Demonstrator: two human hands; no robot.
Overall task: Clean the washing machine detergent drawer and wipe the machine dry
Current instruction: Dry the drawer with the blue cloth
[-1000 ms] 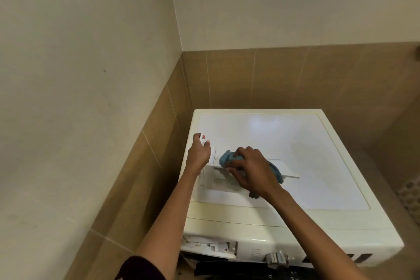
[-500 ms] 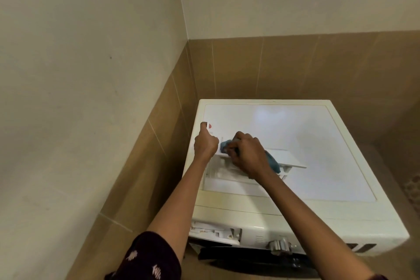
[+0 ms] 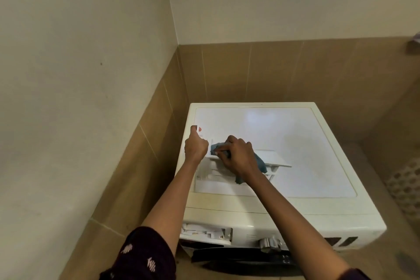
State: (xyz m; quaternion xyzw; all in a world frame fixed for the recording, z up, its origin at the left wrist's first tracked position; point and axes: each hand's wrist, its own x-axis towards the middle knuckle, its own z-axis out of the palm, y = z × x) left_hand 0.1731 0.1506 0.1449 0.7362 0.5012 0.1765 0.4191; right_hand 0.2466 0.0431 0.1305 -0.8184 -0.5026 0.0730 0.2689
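The drawer [image 3: 212, 177] lies out of its slot [image 3: 206, 233] on top of the washing machine [image 3: 295, 143], near the left edge. The right hand [image 3: 238, 157] grips a blue cloth [image 3: 260, 163] pressed into it; the left hand [image 3: 196, 149], fingers curled, holds its far end. Brace firmly there and work the cloth into each compartment's corners.

Both my bare forearms reach forward and a little inward, so the two hands are close together. My left hand [image 3: 196, 146] is curled on the left end of the white plastic detergent drawer [image 3: 276, 158] and holds it, with one finger stretched straight ahead. My right hand [image 3: 238, 157], palm down, bends its fingers around a crumpled blue-grey cloth [image 3: 261, 163] and presses it on this drawer.
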